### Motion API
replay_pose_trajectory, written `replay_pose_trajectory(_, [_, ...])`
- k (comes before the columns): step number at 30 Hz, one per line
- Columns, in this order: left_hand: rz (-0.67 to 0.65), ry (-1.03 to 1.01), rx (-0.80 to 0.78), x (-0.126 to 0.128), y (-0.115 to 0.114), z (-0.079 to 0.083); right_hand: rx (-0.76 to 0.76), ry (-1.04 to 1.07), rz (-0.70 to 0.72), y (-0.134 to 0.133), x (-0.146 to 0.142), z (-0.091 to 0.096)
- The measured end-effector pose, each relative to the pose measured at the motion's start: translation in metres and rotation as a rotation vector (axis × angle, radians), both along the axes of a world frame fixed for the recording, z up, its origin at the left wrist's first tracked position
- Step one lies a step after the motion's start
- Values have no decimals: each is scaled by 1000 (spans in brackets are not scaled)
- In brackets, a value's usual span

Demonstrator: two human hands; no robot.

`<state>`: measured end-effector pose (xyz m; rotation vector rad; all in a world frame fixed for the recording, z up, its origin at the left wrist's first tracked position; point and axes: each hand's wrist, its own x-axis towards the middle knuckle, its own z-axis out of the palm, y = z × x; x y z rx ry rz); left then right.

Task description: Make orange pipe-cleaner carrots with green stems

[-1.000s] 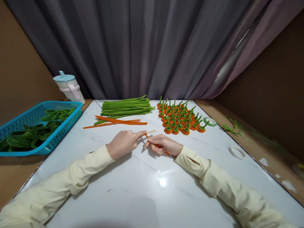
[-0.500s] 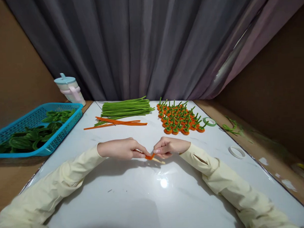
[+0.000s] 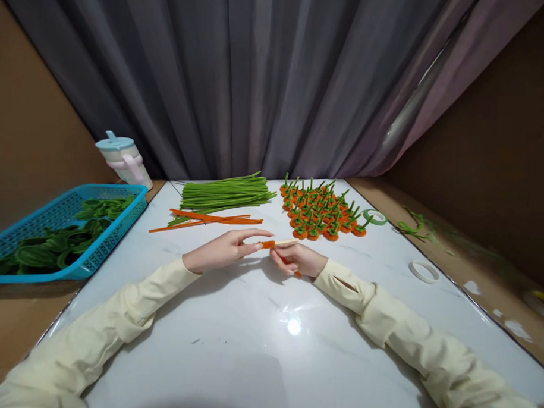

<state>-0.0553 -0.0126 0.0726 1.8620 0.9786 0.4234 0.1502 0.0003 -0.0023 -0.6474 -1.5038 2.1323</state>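
A stick (image 3: 284, 243) is pinched level at the fingertips of the left hand (image 3: 222, 251), forefinger stretched out. The orange pipe cleaner (image 3: 268, 244) wound on it is gripped by the curled right hand (image 3: 298, 261), just before the carrot cluster (image 3: 323, 214).

A little craft workshop, my white table (image 3: 259, 359), grey curtain (image 3: 267, 79) far off, a pile of green fuzzy sticks (image 3: 227, 193), rows of little made carrots (image 3: 321, 214), blue basket (image 3: 107, 233) on the left, orange fuzzy stick (image 3: 268, 244) between my left hand (image 3: 220, 252) and right hand (image 3: 298, 261)
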Motion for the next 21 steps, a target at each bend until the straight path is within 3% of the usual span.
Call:
replay_pose_trajectory(3, [-16,52,273,0,1,-9,-23,-1,33,-1,-3,1])
replay_pose_trajectory(6, [-11,142,378,-2,4,-17,-39,-16,71,-2,-5,3])
replay_pose_trajectory(10, [-7,337,413,-7,3,-18,-50,-39,115,-2,-5,4])
replay_pose_trajectory(14, [-94,503,402,-8,0,-12,-30,-78,170,0,-3,4])
replay_pose_trajectory(21, [-231,585,369,-8,-12,2,5,-95,247,0,2,5])
